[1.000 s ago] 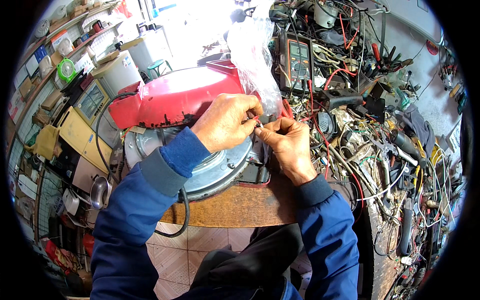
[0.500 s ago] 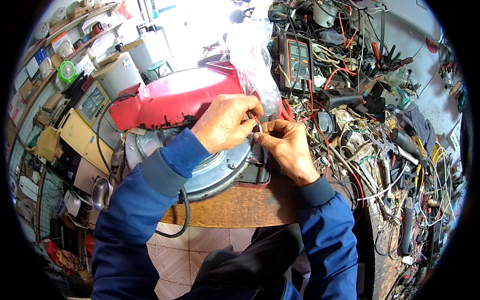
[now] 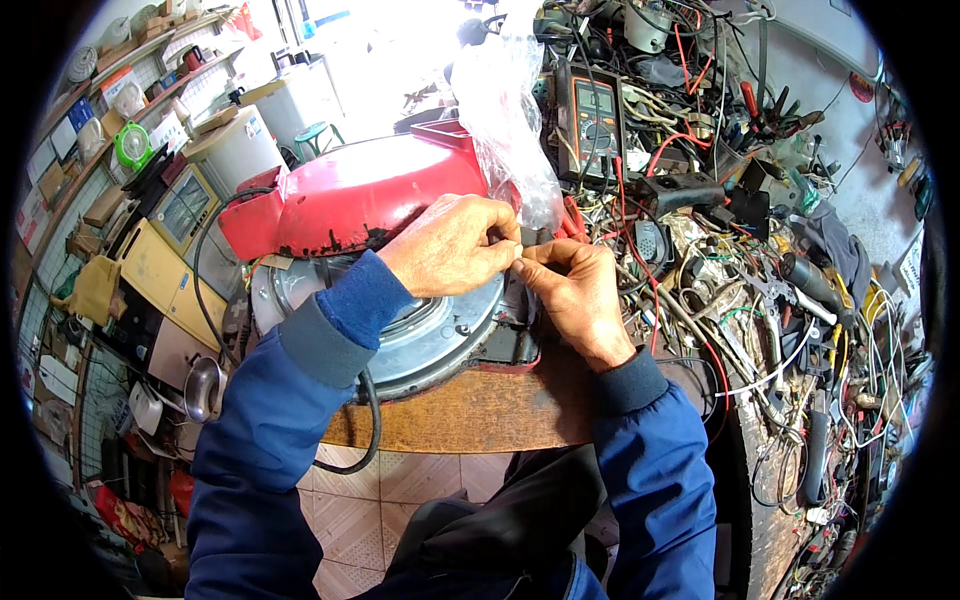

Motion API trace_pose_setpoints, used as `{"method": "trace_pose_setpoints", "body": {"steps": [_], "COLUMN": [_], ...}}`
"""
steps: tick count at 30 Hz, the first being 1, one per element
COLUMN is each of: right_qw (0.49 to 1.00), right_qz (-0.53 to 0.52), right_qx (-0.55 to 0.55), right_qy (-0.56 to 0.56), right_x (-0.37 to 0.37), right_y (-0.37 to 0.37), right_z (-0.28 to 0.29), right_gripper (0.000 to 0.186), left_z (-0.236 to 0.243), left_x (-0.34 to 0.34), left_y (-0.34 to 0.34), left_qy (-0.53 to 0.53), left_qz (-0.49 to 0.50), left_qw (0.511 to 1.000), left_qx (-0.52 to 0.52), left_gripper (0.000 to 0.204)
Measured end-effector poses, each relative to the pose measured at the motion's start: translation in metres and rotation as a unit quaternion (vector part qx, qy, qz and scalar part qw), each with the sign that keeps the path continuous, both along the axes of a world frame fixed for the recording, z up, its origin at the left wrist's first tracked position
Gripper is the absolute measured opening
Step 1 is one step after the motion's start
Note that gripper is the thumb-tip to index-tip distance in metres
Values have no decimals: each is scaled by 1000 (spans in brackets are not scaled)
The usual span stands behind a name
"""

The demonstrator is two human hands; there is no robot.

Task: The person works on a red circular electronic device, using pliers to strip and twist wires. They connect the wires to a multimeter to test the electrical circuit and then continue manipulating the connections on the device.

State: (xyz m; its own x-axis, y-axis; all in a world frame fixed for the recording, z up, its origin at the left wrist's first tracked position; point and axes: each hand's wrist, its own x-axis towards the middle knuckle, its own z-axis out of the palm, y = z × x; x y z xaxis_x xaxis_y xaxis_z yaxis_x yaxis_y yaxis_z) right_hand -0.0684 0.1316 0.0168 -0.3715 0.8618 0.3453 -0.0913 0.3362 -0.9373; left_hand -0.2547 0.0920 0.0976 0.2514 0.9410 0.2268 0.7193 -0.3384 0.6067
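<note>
My left hand [image 3: 455, 245] and my right hand [image 3: 577, 295] meet fingertip to fingertip above the right side of an opened appliance. Both are closed in a pinch, and whatever sits between the fingertips is hidden or too small to make out. Below my left wrist lies the appliance's round grey metal body [image 3: 430, 345], with a black rim and a dark cable. Its red plastic housing [image 3: 370, 185] is tilted up behind it, dark grime along the lower edge. A clear plastic bag [image 3: 510, 130] hangs against the housing's right end.
The wooden bench edge [image 3: 450, 415] curves in front of me. At right, a multimeter [image 3: 592, 120] stands among heaped wires, pliers and tools. A black power cord [image 3: 377, 425] loops over the front edge. Shelves at left hold a green fan [image 3: 132, 146] and boxes; a metal bowl [image 3: 204, 388] is below.
My fingertips have drawn together and my left hand has shifted slightly. The small red and white bit seen between them earlier is now covered by the fingers.
</note>
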Motion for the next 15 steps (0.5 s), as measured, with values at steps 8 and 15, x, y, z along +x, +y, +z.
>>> {"method": "trace_pose_setpoints", "body": {"steps": [8, 15], "right_qw": [998, 999], "right_qz": [7, -19], "right_qx": [22, 15], "right_qy": [-54, -23], "right_x": [7, 1], "right_y": [-1, -2], "right_z": [4, 2], "right_gripper": [13, 12], "left_z": [4, 7], "left_x": [1, -6], "left_y": [-4, -1], "left_qy": [56, -33], "left_qz": [-21, -40], "left_qw": [998, 997], "left_qx": [7, -52], "left_gripper": [13, 10]}}
